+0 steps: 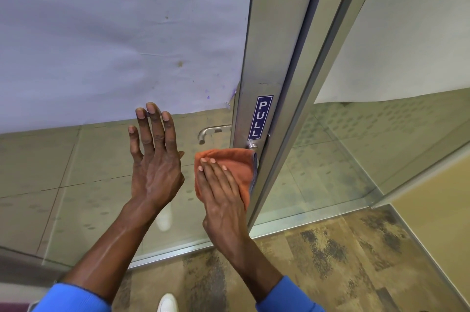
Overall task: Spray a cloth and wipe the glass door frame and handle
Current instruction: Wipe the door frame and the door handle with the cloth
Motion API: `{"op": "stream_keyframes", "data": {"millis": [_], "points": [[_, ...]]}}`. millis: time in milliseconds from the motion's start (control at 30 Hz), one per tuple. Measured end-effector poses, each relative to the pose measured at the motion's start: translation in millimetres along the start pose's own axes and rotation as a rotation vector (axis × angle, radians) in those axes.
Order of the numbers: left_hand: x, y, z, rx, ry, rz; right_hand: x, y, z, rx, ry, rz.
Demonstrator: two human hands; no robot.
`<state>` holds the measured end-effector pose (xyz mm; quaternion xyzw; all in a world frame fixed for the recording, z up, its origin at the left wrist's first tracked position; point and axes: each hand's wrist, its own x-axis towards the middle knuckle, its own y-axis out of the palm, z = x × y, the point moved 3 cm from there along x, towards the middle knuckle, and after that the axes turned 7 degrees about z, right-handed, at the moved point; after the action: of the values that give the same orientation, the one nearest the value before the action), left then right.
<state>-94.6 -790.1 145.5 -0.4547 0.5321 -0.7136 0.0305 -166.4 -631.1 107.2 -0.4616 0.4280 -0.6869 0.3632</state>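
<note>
Wiping seems underway: our right hand presses the orange microfibre cloth flat below the blue PULL sticker; our left hand is spread, empty; the aluminium door frame above looks left.

I see 2 bare forearms, bright blue ribbed sleeves pushed back toward the elbows, short pale nails on both hands, and 1 white shoe below.

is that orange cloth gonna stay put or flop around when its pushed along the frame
Probably floppy: the cloth is bunched and folded under the right hand, with an edge drooping beside the frame. It looks light and soft, so it should slide only where the palm presses it. Loose edges may snag the handle.
</note>
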Motion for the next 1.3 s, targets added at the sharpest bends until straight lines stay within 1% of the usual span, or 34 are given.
{"op": "stream_keyframes", "data": {"millis": [133, 267, 333, 433, 567, 633, 700, 767, 833, 900, 1100, 1233, 1300], "points": [[0, 0, 1, 0.011, -0.005, 0.0, -13, -2, -24, 0.019, 0.049, -0.096], [0, -1, 1, 0.016, -0.001, 0.004, -16, -4, -55, 0.089, 0.14, -0.19], [0, -1, 0, 0.017, -0.001, 0.01, -10, -3, -66, 0.135, 0.157, -0.226], [0, -3, 0, 0.025, 0.0, 0.017, -6, 2, -70, 0.22, 0.156, -0.284], [0, -4, 0, 0.025, 0.005, 0.016, -5, 6, -63, 0.341, 0.225, -0.313], [1, -4, 0, 0.022, 0.004, 0.021, -2, 5, -63, 0.463, 0.291, -0.328], [0, -4, 0, 0.021, 0.003, 0.024, 0, 1, -64, 0.669, 0.366, -0.322], [1, -4, -1, 0.019, -0.001, 0.021, 2, -2, -65, 0.806, 0.394, -0.347], [1, -4, -1, 0.012, 0.0, 0.019, 3, -6, -64, 0.852, 0.427, -0.407], [1, -3, -1, 0.002, 0.001, 0.017, 5, -5, -61, 0.888, 0.498, -0.473], [1, -2, 1, 0.003, 0.006, 0.01, 13, -4, -50, 1.156, 0.746, -0.604], [1, 0, 1, 0.005, 0.009, -0.001, 15, -7, -47, 1.453, 0.85, -0.689], [1, 1, 1, 0.002, 0.01, -0.008, 16, -6, -51, 1.643, 0.92, -0.713]]}}
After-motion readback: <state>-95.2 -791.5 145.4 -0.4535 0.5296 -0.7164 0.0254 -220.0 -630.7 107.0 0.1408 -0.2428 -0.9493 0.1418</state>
